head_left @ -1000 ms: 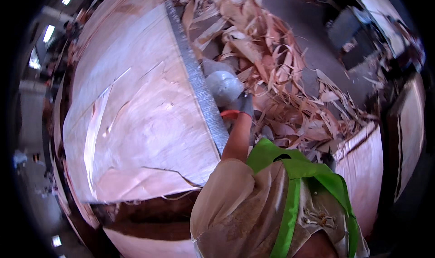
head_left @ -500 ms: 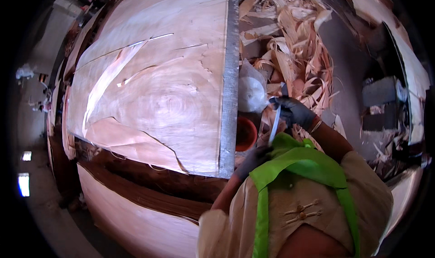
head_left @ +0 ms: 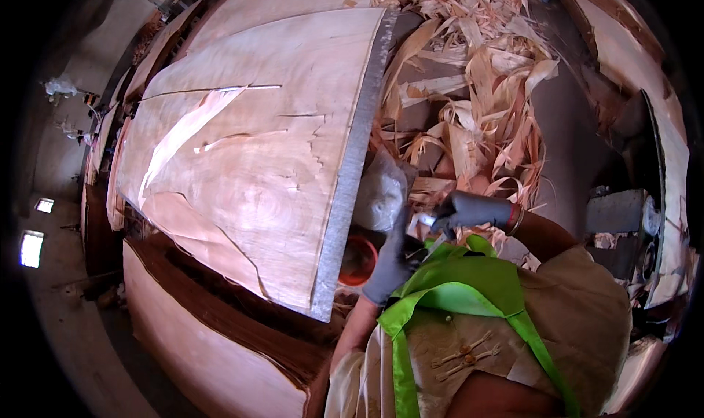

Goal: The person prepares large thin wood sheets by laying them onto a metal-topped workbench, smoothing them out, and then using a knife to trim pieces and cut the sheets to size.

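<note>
Two gray-gloved hands close together by a green apron (head_left: 469,279): right hand (head_left: 473,211) curled, with a small bright pale piece (head_left: 426,218) pinched at its fingertips, left hand (head_left: 389,268) to its lower left, fingers pointing away from the body, any grip there impossible to make out. Left of the pale piece, a whitish round bundle (head_left: 381,198) in clear plastic, with an orange-rimmed container (head_left: 357,279) just beside the left hand, both near the gray strip (head_left: 353,169) edging a broad wood sheet (head_left: 242,154). Beyond, heaped curled wood shavings (head_left: 469,117).
</note>
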`<move>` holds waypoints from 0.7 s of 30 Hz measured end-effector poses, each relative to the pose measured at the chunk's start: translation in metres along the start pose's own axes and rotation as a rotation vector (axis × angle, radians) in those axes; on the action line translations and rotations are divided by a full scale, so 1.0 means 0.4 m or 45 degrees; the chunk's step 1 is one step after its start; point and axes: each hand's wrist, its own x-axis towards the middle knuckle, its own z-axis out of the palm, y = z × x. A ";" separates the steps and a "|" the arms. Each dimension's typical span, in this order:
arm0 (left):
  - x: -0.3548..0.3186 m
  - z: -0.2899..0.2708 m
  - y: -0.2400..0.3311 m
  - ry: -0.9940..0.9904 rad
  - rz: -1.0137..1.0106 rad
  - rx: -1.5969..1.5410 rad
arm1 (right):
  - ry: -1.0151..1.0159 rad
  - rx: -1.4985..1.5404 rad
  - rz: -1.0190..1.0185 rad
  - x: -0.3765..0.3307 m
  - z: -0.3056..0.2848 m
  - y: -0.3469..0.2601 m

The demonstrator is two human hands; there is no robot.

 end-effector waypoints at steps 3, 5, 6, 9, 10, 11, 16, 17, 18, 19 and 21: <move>0.070 0.038 0.004 -0.249 0.019 0.076 | -0.056 -0.269 0.030 -0.032 -0.053 -0.015; 0.082 0.059 -0.037 -0.206 0.243 0.348 | -0.018 -0.251 0.008 -0.046 -0.082 0.021; 0.082 0.066 -0.027 -0.199 0.145 0.332 | 0.002 -0.153 -0.016 -0.054 -0.085 0.046; 0.083 0.072 -0.030 0.110 -0.346 -0.568 | 0.013 0.117 0.047 -0.070 -0.097 0.065; 0.086 0.065 -0.029 0.198 -0.299 -0.702 | 0.033 0.157 0.106 -0.073 -0.107 0.075; 0.081 0.087 -0.039 0.162 -0.328 -0.653 | 0.044 0.193 0.176 -0.074 -0.105 0.084; 0.074 0.142 -0.065 0.061 -0.275 -0.407 | 0.033 -0.195 0.040 -0.012 -0.068 0.097; 0.082 0.141 -0.064 0.101 -0.163 -0.252 | 0.009 -0.279 0.032 -0.004 -0.061 0.095; 0.074 0.122 -0.046 0.043 -0.564 -0.528 | -0.019 -0.362 0.022 0.007 -0.052 0.097; 0.053 0.110 -0.054 0.094 -0.559 -0.549 | -0.050 -0.446 0.009 0.020 -0.041 0.099; -0.016 0.108 -0.103 0.208 -0.558 -0.611 | -0.156 -0.515 -0.151 0.040 -0.013 0.112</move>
